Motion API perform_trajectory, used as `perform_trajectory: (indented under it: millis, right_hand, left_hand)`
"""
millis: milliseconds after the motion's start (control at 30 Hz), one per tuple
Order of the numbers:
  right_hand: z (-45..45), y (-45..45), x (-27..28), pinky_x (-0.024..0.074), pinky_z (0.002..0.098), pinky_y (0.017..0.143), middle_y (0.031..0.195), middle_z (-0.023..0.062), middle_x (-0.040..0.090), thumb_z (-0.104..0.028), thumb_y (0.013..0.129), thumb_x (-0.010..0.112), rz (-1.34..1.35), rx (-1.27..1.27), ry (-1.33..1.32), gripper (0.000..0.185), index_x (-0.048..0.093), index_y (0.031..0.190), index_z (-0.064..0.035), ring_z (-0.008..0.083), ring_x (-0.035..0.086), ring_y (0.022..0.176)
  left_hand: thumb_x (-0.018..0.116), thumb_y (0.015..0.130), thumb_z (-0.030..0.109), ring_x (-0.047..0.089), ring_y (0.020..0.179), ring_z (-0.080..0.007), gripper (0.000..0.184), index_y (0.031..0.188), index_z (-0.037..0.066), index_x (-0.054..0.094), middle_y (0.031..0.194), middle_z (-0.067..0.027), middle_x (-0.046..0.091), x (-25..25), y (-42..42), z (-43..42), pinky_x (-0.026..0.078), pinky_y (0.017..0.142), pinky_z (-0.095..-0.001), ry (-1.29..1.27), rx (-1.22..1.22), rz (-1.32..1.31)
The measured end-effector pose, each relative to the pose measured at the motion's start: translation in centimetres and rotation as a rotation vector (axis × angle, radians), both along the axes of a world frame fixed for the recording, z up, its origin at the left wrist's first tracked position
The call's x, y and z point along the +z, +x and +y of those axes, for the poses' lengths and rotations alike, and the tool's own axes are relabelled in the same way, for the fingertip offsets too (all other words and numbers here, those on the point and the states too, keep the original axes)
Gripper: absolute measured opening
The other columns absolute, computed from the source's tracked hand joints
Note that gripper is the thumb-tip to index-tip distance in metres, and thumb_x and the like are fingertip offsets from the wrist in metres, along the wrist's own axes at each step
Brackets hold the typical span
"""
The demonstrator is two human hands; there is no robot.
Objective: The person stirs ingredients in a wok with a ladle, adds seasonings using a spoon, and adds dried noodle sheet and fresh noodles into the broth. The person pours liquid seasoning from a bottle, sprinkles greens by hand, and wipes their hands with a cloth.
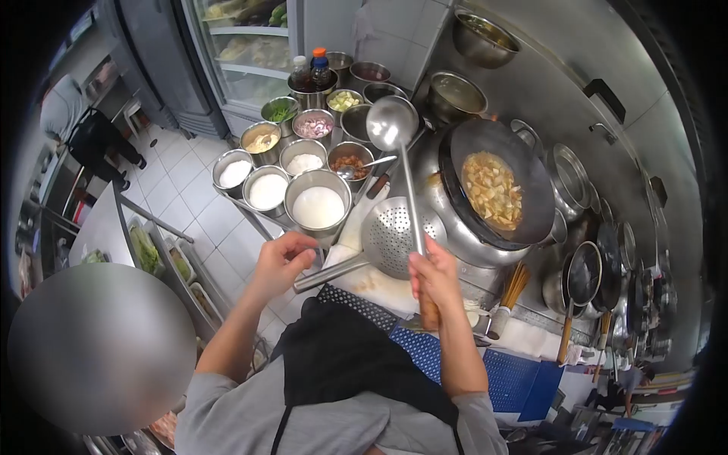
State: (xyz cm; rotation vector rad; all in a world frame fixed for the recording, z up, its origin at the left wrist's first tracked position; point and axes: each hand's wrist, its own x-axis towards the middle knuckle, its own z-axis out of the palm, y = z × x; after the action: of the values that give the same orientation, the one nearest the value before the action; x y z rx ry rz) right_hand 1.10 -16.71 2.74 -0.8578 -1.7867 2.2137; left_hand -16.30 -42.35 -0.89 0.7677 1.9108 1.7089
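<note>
Plainly, ladle in the right hand, wok on that same side

Fingers and thumb of the right hand [434,273] are wrapped round the ladle [392,123] near its wooden grip. Its long axis runs forward from the body and leans a little left, so the bowl is at the far end, beside the pots [318,180] in view. The wok [535,182], with chunks of food [491,189] in it, lies ahead and to the right of that hand; the ladle's bowl points left of it. Of the two hands, the right is nearer the wok. The left hand [284,262] is loosely curled, holding nothing that shows, just beside the handle end of the skimmer [385,236], whose perforated bowl lies to its right.
</note>
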Motion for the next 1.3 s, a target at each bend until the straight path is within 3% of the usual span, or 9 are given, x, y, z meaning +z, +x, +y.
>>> perform_trajectory:
  millis: [200, 433, 733, 1033, 1133, 1300]
  right_hand:
    - [-1.7, -8.2, -2.5, 0.0418, 0.0269, 0.039, 0.065, 0.0000, 0.054, -0.005, 0.094, 0.059, -0.109, 0.026, 0.201, 0.064, 0.039, 0.155, -0.0107, 0.0089, 0.050, 0.045]
    - [-2.1, -9.2, -5.2, 0.0419, 0.0280, 0.040, 0.066, 0.0009, 0.055, -0.006, 0.093, 0.061, -0.150, -0.012, 0.264, 0.063, 0.041, 0.153, -0.0095, 0.0098, 0.050, 0.045]
    - [0.1, -8.9, -5.1, 0.0432, 0.0277, 0.037, 0.067, 0.0008, 0.057, -0.006, 0.094, 0.065, -0.024, -0.003, -0.086, 0.059, 0.047, 0.149, -0.0106, 0.0101, 0.052, 0.044]
    - [0.1, -8.1, -6.1, 0.0432, 0.0257, 0.039, 0.067, -0.0020, 0.056, -0.008, 0.094, 0.065, -0.054, 0.032, 0.087, 0.062, 0.044, 0.153, -0.0142, 0.0073, 0.051, 0.044]
    - [0.1, -8.0, -5.3, 0.0431, 0.0255, 0.039, 0.066, -0.0020, 0.057, -0.007, 0.094, 0.065, -0.029, 0.021, -0.006, 0.062, 0.045, 0.152, -0.0156, 0.0074, 0.051, 0.044]
    - [-0.3, -7.8, -5.7, 0.0430, 0.0256, 0.038, 0.066, -0.0011, 0.057, -0.007, 0.094, 0.065, -0.031, 0.020, -0.006, 0.062, 0.045, 0.152, -0.0166, 0.0081, 0.052, 0.044]
  left_hand:
    - [0.067, 0.094, 0.011, 0.057, 0.068, -0.0062, 0.020, 0.110, 0.000, 0.067, 0.074, -0.0002, 0.064, -1.7, -4.4, -2.8, 0.044, 0.062, -0.0231, 0.004, -0.007, -0.027]
    - [0.068, 0.094, 0.013, 0.056, 0.068, -0.0057, 0.020, 0.109, 0.000, 0.067, 0.074, 0.0003, 0.063, -1.9, -7.1, -3.9, 0.044, 0.061, -0.0231, -0.032, -0.010, -0.052]
    - [0.068, 0.094, 0.014, 0.056, 0.068, -0.0057, 0.020, 0.108, 0.000, 0.067, 0.075, 0.0007, 0.063, -2.2, -3.6, -3.3, 0.044, 0.062, -0.0232, -0.055, 0.065, -0.033]
    - [0.067, 0.090, 0.007, 0.060, 0.071, -0.0086, 0.017, 0.106, 0.000, 0.069, 0.075, -0.0014, 0.066, -1.2, -1.2, -3.2, 0.048, 0.068, -0.0268, -0.122, 0.156, -0.039]
    - [0.069, 0.094, 0.015, 0.056, 0.067, -0.0050, 0.021, 0.108, 0.000, 0.068, 0.075, 0.0010, 0.063, -1.5, -0.8, -3.1, 0.044, 0.060, -0.0217, -0.083, 0.129, 0.015]
    - [0.068, 0.095, 0.015, 0.055, 0.066, -0.0046, 0.020, 0.108, 0.000, 0.068, 0.074, 0.0015, 0.062, -1.5, -0.1, -3.1, 0.044, 0.060, -0.0216, -0.092, 0.153, 0.007]
